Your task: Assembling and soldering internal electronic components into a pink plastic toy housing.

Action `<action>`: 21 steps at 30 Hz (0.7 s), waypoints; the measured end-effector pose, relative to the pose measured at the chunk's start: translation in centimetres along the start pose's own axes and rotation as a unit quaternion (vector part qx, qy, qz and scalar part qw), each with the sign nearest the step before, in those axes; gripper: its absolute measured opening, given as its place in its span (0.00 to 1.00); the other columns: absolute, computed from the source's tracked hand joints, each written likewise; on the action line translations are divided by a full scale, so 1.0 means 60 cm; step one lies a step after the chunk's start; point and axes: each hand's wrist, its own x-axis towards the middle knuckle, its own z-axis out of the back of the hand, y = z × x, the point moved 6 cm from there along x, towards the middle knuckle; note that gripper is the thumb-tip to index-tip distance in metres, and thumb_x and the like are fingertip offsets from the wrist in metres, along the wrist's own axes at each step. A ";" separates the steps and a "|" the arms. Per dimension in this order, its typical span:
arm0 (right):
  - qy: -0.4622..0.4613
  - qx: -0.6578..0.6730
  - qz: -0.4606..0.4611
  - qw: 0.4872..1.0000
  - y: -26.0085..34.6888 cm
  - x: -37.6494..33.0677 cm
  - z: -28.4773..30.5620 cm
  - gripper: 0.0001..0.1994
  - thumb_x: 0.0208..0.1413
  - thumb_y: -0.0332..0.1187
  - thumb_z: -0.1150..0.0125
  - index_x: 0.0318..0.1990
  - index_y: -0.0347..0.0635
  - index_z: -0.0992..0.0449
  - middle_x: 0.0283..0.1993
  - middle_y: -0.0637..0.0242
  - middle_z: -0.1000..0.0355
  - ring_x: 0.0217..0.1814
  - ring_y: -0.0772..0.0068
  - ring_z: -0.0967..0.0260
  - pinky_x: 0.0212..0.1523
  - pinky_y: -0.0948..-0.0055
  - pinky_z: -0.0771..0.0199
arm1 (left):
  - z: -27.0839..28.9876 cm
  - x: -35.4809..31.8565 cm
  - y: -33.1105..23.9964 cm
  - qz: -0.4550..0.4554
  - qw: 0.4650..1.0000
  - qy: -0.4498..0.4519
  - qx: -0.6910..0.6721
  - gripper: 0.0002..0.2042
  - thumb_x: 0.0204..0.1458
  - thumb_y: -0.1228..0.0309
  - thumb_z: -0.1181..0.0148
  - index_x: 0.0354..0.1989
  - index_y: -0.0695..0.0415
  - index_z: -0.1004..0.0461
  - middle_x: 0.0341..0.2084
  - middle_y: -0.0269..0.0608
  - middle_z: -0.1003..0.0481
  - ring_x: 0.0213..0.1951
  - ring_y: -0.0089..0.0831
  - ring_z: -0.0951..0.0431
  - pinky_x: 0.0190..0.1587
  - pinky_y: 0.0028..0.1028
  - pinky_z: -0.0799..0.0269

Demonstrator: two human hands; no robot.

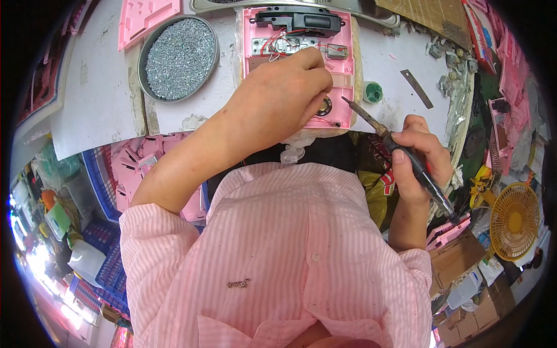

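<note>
A pink plastic casing lies on the worktable in front of me. It holds a long black part, red, white and green wires, a small metal box and a round black-and-gold part. My left hand reaches over the casing with its fingers curled together near the wires. Its fingertips are partly hidden, and I cannot make out what they hold. My right hand grips a soldering iron, whose tip points at the casing's lower right side without visibly touching it.
A round metal bowl full of small screws stands left of the casing. To the right are a small tub of green material and a flat metal strip. Blue crates and a yellow fan flank me.
</note>
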 end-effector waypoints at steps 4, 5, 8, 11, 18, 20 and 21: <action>-0.010 0.023 -0.011 1.000 0.001 -0.005 0.007 0.11 0.46 0.26 0.33 0.38 0.30 0.21 0.22 0.66 0.31 0.22 0.72 0.44 0.34 0.67 0.38 | 0.005 -0.003 -0.001 -0.015 1.000 -0.017 -0.005 0.05 0.51 0.74 0.36 0.36 0.58 0.23 0.37 0.39 0.26 0.36 0.41 0.22 0.37 0.34 0.24; -0.011 0.029 -0.015 0.999 0.000 -0.006 0.008 0.11 0.46 0.26 0.33 0.38 0.30 0.21 0.22 0.66 0.31 0.22 0.72 0.44 0.34 0.68 0.38 | 0.006 -0.003 -0.001 -0.018 1.000 -0.019 -0.007 0.05 0.51 0.75 0.36 0.36 0.58 0.23 0.37 0.39 0.26 0.36 0.41 0.22 0.37 0.34 0.24; -0.006 0.025 -0.016 1.000 -0.004 -0.005 0.003 0.11 0.46 0.27 0.33 0.38 0.30 0.21 0.21 0.67 0.33 0.23 0.72 0.45 0.33 0.69 0.39 | 0.007 -0.004 -0.003 -0.024 1.000 -0.011 -0.007 0.06 0.50 0.75 0.35 0.37 0.57 0.22 0.37 0.39 0.26 0.36 0.41 0.21 0.36 0.34 0.24; 0.011 0.012 -0.030 0.999 -0.009 -0.002 -0.002 0.11 0.46 0.27 0.32 0.38 0.31 0.21 0.21 0.68 0.34 0.22 0.73 0.45 0.32 0.70 0.41 | 0.006 -0.003 -0.003 -0.031 1.000 0.002 0.003 0.07 0.49 0.75 0.35 0.37 0.56 0.22 0.37 0.38 0.26 0.35 0.40 0.21 0.35 0.34 0.24; 0.034 0.007 -0.031 0.999 -0.014 0.004 -0.009 0.11 0.44 0.26 0.33 0.37 0.33 0.20 0.20 0.69 0.34 0.22 0.73 0.45 0.30 0.71 0.42 | 0.006 -0.002 -0.005 -0.044 0.999 0.010 0.013 0.08 0.48 0.75 0.34 0.37 0.56 0.22 0.36 0.38 0.26 0.34 0.39 0.21 0.34 0.34 0.25; 0.035 0.003 -0.031 0.999 -0.012 0.007 -0.011 0.11 0.43 0.26 0.33 0.37 0.33 0.20 0.20 0.69 0.33 0.22 0.73 0.45 0.30 0.71 0.42 | 0.006 -0.003 -0.007 -0.044 0.999 0.012 0.021 0.08 0.48 0.75 0.34 0.37 0.56 0.22 0.36 0.38 0.26 0.34 0.39 0.21 0.34 0.34 0.24; 0.036 0.004 -0.030 0.999 -0.012 0.009 -0.012 0.11 0.43 0.26 0.33 0.37 0.33 0.20 0.20 0.69 0.33 0.22 0.73 0.45 0.30 0.71 0.42 | 0.006 -0.002 -0.008 -0.044 0.999 0.013 0.024 0.08 0.48 0.75 0.34 0.37 0.56 0.22 0.36 0.38 0.26 0.34 0.39 0.21 0.34 0.34 0.24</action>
